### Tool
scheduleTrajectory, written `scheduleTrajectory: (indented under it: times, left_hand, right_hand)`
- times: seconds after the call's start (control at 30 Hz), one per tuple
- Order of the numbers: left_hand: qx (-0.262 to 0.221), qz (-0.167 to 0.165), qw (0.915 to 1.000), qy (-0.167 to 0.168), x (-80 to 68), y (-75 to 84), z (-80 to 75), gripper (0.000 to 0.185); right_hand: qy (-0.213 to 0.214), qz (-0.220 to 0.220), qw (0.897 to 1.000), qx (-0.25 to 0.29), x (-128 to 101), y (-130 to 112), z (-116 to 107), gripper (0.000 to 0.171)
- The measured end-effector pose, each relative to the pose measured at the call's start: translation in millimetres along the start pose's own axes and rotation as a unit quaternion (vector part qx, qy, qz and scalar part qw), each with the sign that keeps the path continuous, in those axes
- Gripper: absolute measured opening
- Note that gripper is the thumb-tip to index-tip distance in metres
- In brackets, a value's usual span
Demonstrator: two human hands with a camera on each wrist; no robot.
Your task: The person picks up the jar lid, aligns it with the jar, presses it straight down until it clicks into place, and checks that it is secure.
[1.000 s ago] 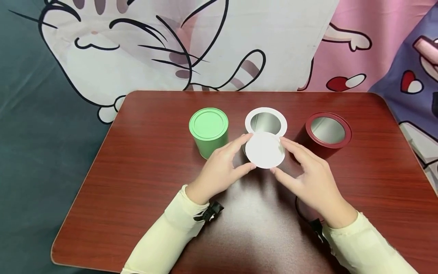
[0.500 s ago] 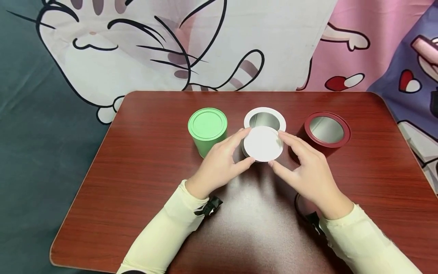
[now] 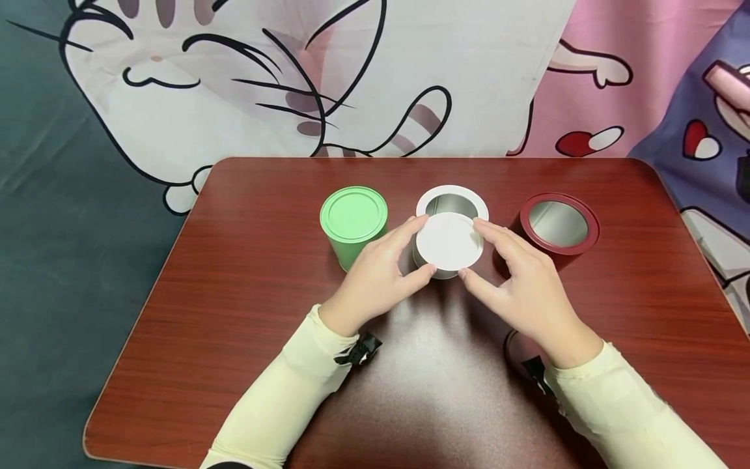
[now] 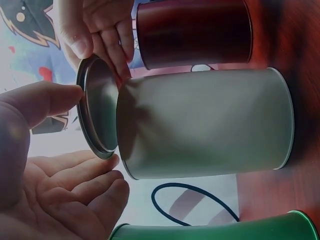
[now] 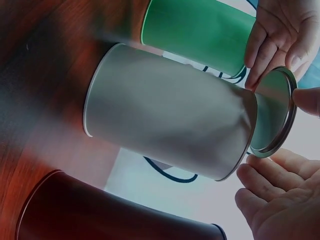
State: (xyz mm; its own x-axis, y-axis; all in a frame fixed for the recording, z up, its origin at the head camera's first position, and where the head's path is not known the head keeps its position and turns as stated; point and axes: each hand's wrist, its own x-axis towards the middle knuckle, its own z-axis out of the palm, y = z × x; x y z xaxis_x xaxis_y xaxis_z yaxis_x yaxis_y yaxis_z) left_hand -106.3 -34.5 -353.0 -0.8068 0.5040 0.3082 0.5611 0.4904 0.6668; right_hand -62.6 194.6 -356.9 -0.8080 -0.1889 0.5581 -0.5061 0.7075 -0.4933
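Note:
A round white lid is pinched at its edges by both hands, thumbs at the near side, fingers at the sides. The left hand grips its left edge, the right hand its right. In the left wrist view, the bare metal underside of the lid faces the mouth of a white can. The lid is tilted, overlapping the can's near rim in the head view; whether they touch I cannot tell. Upright on the table, the white can has an open mouth with a shiny interior.
Left of the white can stands a green can with its green lid on. A dark red can, open at the top, stands to the right. All are on a reddish-brown wooden table, before a cartoon-printed cloth.
Both hands have carried the white lid a little away from the person, further over the white can. More of the can's near side now shows below it. The cans stay put.

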Motion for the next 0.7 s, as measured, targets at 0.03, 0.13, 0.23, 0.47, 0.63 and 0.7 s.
scheduleTrajectory:
  times: [0.03, 0.13, 0.23, 0.47, 0.63, 0.7]
  left_hand:
    - [-0.001, -0.002, 1.0, 0.0, 0.6, -0.3, -0.1, 0.063]
    - [-0.004, -0.004, 1.0, 0.002, 3.0, -1.2, -0.3, 0.063]
    - [-0.006, -0.007, 0.9999, 0.005, 5.0, -2.2, 0.0, 0.063]
    - [-0.013, -0.008, 0.9999, 0.007, 8.6, -5.9, 1.9, 0.063]
    - [-0.012, -0.013, 0.9998, 0.003, 13.5, -6.5, 1.8, 0.064]
    - [-0.011, -0.017, 0.9998, 0.002, 15.2, -6.7, 1.4, 0.064]
  right_hand:
    - [-0.002, 0.003, 1.0, -0.002, 0.7, 0.1, -0.1, 0.063]
    - [-0.005, 0.01, 1.0, -0.005, 3.0, 1.0, 0.1, 0.062]
    - [-0.008, 0.016, 1.0, -0.006, 4.7, 2.2, 1.1, 0.062]
    - [-0.016, 0.034, 0.999, -0.003, 5.4, 5.8, 4.0, 0.062]
    - [-0.016, 0.039, 0.999, -0.004, 8.6, 7.7, 4.8, 0.06]
    - [-0.017, 0.04, 0.999, -0.002, 10.6, 8.4, 5.0, 0.059]
